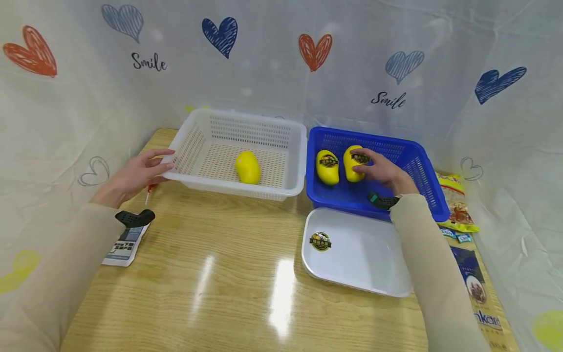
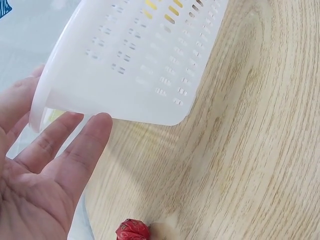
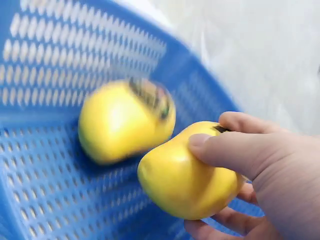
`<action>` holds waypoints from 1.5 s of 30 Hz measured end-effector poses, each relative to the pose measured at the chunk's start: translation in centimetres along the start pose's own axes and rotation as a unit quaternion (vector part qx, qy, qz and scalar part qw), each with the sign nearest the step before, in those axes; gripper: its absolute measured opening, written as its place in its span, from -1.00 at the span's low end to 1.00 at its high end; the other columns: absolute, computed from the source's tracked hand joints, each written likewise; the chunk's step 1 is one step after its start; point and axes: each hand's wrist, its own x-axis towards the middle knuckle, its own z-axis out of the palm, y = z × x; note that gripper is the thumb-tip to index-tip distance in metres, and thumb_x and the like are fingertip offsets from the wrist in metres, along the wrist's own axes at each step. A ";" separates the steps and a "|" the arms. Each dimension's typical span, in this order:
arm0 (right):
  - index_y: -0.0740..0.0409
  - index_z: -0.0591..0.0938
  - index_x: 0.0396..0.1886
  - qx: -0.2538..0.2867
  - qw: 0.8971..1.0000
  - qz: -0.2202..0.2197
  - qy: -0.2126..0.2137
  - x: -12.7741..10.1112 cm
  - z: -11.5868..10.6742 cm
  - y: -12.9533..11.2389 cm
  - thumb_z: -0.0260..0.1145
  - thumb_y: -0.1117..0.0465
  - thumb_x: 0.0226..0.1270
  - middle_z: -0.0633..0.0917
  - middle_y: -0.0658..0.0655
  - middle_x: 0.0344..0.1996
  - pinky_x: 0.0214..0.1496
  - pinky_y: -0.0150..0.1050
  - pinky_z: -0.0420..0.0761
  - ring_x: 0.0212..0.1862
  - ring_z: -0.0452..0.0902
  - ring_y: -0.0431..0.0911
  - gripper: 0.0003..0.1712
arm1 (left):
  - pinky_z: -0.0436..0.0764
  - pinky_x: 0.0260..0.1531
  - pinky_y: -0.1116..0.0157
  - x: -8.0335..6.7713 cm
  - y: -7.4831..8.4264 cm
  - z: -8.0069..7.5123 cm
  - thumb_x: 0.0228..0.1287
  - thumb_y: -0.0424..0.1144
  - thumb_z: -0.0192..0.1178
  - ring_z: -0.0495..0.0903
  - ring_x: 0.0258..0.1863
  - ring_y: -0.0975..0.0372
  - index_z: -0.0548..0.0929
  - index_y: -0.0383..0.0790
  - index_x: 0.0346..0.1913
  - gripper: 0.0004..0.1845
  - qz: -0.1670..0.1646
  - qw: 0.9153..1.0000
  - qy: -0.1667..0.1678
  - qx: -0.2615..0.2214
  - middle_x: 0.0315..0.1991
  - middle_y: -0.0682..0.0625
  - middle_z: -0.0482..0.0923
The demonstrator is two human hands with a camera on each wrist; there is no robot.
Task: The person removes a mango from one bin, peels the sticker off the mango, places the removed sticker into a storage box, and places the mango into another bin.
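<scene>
My right hand [image 1: 380,171] grips a yellow mango [image 3: 187,175] inside the blue basket [image 1: 374,203], thumb over its top and fingers curled beneath. A black label on that mango is partly covered by the hand. Beside it in the same basket lies a second mango [image 1: 327,168] with a dark round label. My left hand [image 1: 140,173] holds the left front corner of the white basket [image 1: 233,190], with fingers on both sides of the rim [image 2: 42,100]. One more mango [image 1: 248,167], showing no label, lies on the white basket's floor.
A white tray [image 1: 360,254] with a round label sits in front of the blue basket. Snack packets [image 1: 455,200] line the table's right edge. By the left forearm are a white-and-blue packet [image 1: 127,247] and a red-wrapped lollipop [image 2: 133,230]. A heart-print curtain [image 1: 268,88] hangs behind.
</scene>
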 end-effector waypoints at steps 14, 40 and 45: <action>0.03 0.34 0.41 -0.035 0.979 -0.193 -0.052 -8.8 6.0 -8.7 0.20 0.16 0.48 0.25 0.16 0.32 0.31 0.09 0.35 0.26 0.21 0.06 -0.45 | 0.58 -0.01 0.28 -0.6 0.8 0.2 0.46 0.07 0.03 0.49 0.11 0.22 0.09 -0.13 0.53 -0.28 0.019 0.997 0.010 0.074 0.39 -0.27 0.21; -0.18 0.42 0.34 -0.236 0.944 -0.187 -0.137 -8.2 23.8 -10.2 0.27 -0.06 0.40 0.15 0.30 0.40 0.00 -0.07 0.59 0.06 0.54 0.13 -0.45 | 0.58 0.07 0.07 -8.7 -0.5 16.8 0.37 -0.29 0.23 0.42 0.23 -0.17 0.36 -0.43 0.31 -0.46 0.170 0.980 -0.041 0.090 0.28 -0.34 0.35; -0.15 0.36 0.43 -0.223 0.947 -0.186 -0.135 -8.0 22.9 -10.6 0.29 -0.05 0.38 0.28 0.24 0.36 -0.02 -0.11 0.59 -0.03 0.58 0.00 -0.35 | 0.53 0.12 0.00 -8.5 -1.4 19.3 0.26 -0.30 0.33 0.33 0.28 -0.23 0.28 -0.41 0.37 -0.31 0.171 0.981 -0.070 0.059 0.35 -0.33 0.24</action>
